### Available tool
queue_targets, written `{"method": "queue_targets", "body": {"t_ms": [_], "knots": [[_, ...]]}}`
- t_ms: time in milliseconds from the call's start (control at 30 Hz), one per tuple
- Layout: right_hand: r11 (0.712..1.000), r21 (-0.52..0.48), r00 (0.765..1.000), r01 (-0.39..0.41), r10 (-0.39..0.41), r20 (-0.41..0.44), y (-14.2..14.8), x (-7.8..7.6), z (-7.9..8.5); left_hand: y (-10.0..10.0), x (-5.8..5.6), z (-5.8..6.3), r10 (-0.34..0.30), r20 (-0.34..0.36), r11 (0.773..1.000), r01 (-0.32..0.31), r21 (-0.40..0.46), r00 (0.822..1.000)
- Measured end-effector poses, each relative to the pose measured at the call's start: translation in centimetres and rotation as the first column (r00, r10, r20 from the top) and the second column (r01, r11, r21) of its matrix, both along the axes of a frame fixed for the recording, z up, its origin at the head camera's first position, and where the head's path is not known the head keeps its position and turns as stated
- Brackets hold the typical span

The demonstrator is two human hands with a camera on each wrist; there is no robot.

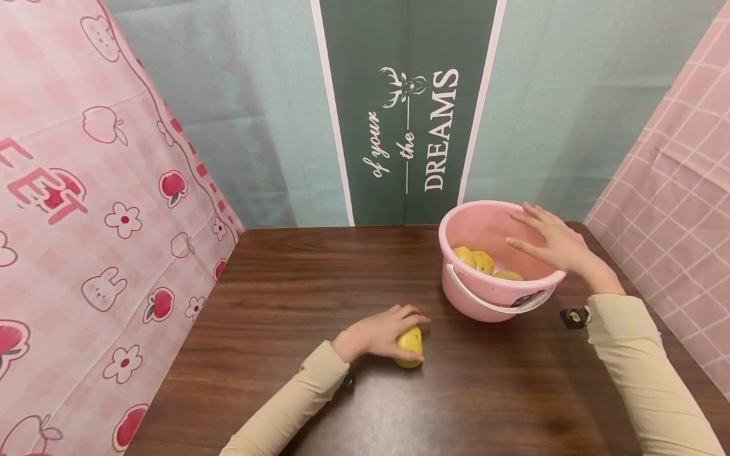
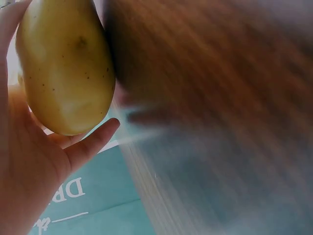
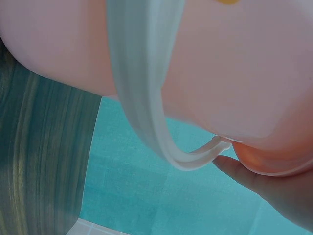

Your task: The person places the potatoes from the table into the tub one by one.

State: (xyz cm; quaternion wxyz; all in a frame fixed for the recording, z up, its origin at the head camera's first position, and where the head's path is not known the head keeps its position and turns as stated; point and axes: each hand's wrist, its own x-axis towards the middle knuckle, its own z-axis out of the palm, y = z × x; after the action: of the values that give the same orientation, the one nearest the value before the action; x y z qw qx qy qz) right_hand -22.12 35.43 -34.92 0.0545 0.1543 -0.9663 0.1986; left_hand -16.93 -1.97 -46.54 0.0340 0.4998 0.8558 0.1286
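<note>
On the wooden table (image 1: 274, 272), my left hand (image 1: 379, 335) grips a yellow potato (image 1: 409, 345). Up close in the left wrist view, the potato (image 2: 68, 68) is smooth with small dark specks and sits against the palm. A pink bucket (image 1: 467, 301) stands at the right, with potatoes (image 1: 483, 261) at its bottom. My right hand (image 1: 556, 244) rests at the bucket's right rim, fingers spread and mostly straight over the opening. In the right wrist view, one finger (image 3: 239, 174) lies at the rim beside the end of the white handle (image 3: 151, 112).
The bucket's handle hangs down its near side. Behind the table is a green cloth backdrop (image 1: 245, 126) with white lettering. Pink patterned cloth (image 1: 142, 272) stands along the left, and pink checked cloth (image 1: 673, 190) along the right.
</note>
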Motion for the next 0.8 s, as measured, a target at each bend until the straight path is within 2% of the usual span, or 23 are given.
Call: {"method": "queue_targets", "body": {"t_ms": [300,800], "knots": [[1.0,0.003,1.0,0.005,-0.005,0.01,0.03,0.0,0.05,0.07,0.2,-0.2,0.001,-0.005,1.0,-0.001,-0.024,1.0],[1.0,0.002,1.0,0.008,-0.008,0.006,-0.04,0.1,0.11,0.08,0.18,-0.41,-0.007,0.064,1.0,0.008,-0.025,0.998]]}}
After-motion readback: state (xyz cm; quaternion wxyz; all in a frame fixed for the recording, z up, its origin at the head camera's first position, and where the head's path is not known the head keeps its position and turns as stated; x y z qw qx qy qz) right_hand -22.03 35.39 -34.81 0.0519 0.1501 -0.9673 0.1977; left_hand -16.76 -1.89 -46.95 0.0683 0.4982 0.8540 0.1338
